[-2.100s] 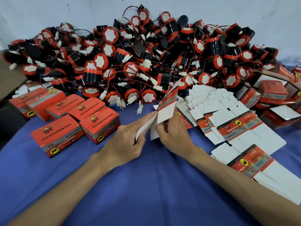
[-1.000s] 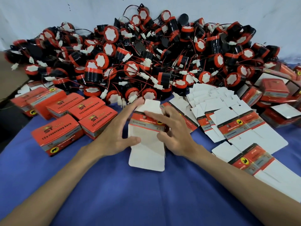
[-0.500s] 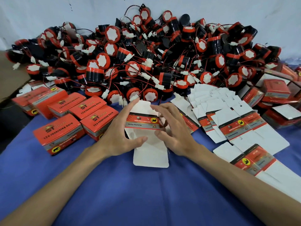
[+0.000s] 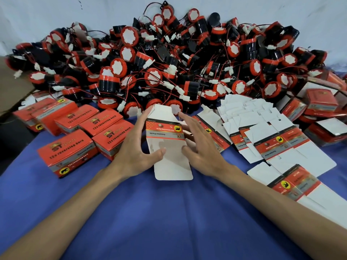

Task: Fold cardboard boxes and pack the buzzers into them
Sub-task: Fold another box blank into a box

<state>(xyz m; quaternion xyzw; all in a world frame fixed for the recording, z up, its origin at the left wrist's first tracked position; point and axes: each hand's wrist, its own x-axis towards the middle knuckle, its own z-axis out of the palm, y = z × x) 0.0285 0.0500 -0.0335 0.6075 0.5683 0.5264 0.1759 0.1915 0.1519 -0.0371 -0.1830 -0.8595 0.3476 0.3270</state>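
Carton blank (image 4: 170, 160) sits gripped by the left hand (image 4: 135, 147) while the right hand (image 4: 203, 150), spread, seemingly only presses it.

Small packing workshop: buzzers (image 4: 169, 59) heaped in bulk, flat carton blanks (image 4: 249, 117), filled boxes (image 4: 69, 152) on blue-clothed surface (image 4: 169, 212).

The right hand (image 4: 202, 147) hides the flat box's (image 4: 169, 160) right side; folded boxes (image 4: 332, 133) at the tabletop's right edge are cut off
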